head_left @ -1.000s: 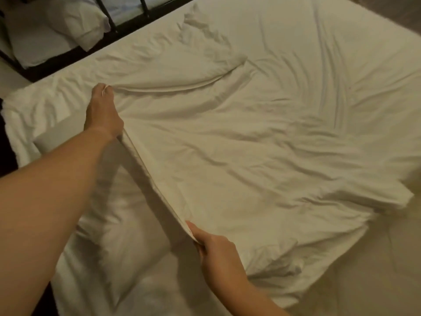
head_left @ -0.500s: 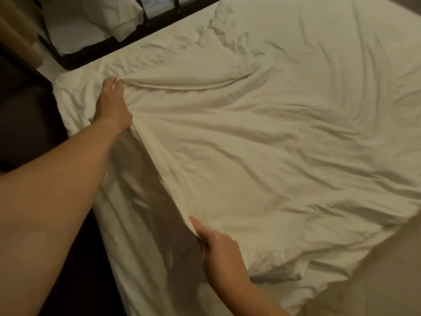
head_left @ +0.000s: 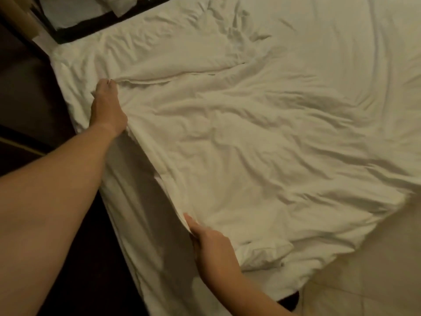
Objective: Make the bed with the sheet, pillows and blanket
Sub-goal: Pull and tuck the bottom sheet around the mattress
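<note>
Both hands, left hand point(head_left: 109, 110) and right hand point(head_left: 210, 249), each with its grip closed on the blanket point(head_left: 250, 144) edge, have drawn it over the pillow, so covering the bed point(head_left: 136, 236) advances.

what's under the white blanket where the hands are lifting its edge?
Under the raised edge of the rumpled white blanket, between left hand and right hand, a strip of smooth white bed sheet shows. Everything further under the blanket is covered.
</note>
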A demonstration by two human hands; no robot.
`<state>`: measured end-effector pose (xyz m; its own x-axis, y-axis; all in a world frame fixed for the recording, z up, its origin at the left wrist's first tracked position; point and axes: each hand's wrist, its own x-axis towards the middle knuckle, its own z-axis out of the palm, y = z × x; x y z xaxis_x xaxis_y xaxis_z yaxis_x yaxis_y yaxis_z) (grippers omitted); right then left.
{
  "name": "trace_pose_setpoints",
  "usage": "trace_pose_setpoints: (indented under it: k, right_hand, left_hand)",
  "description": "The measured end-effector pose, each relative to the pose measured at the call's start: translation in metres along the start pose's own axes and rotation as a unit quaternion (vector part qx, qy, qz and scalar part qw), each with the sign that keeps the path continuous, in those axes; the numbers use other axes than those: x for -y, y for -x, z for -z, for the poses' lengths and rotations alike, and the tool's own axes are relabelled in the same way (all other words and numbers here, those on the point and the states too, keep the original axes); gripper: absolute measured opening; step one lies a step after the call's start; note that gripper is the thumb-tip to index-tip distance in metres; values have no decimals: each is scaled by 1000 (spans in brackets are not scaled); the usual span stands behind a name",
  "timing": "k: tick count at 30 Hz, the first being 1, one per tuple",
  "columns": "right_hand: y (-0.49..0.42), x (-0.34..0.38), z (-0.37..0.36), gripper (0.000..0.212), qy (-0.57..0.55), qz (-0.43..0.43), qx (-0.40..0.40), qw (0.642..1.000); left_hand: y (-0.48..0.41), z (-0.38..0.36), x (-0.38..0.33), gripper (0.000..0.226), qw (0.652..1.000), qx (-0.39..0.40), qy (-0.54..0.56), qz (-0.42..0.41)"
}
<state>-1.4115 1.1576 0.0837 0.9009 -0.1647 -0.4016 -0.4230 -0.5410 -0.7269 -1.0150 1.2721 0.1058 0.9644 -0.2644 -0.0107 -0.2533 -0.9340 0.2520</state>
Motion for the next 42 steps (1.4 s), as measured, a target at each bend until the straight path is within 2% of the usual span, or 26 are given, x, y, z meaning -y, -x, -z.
trace_pose_setpoints:
  k: [4,6,9,11,14,16,18,22,28,31,34,38,42]
  right_hand:
    - [3,-11,-15,61,18,-23,19,999]
    - [5,-15,-23,66,1,-6,36,999]
    - [14,-25,-35,78,21,34,85,996]
    - [21,-28,-39,81,27,29,104,994]
    - [34,-36,-46,76,29,11,65,997]
    - [37,-43,-53,76,52,2,62,997]
    - [34,-53,-61,76,84,-4,54,995]
    - [11,-64,-63,75,134,0,-11,991]
    - [-59,-47,-28,66,251,54,-79,963]
    - [-93,-35,-5,66,271,51,-99,956]
    - [-117,-25,14,67,264,42,-108,957]
    - [-144,-14,28,66,272,40,-97,957]
    - [-165,-11,33,65,287,64,-79,953]
  left_hand:
    - [14,-27,8,71,1000,4,13,9]
    - [28,-40,6,62,1000,15,10,22]
    - [64,-55,-3,68,998,49,13,28]
    - [90,-69,-5,70,997,68,23,22]
    - [120,-94,-7,79,993,119,26,-4]
    - [132,-109,-4,84,992,123,25,-10]
    - [140,-122,-2,87,993,110,34,-22]
    - [141,-139,5,88,994,92,46,-34]
    - [135,-132,11,76,997,44,58,-31]
    - [127,-126,15,75,996,8,85,-19]
    - [127,-120,12,65,991,-16,132,20]
    - [131,-117,14,58,969,-51,195,145]
    - [130,-136,26,50,911,35,301,281]
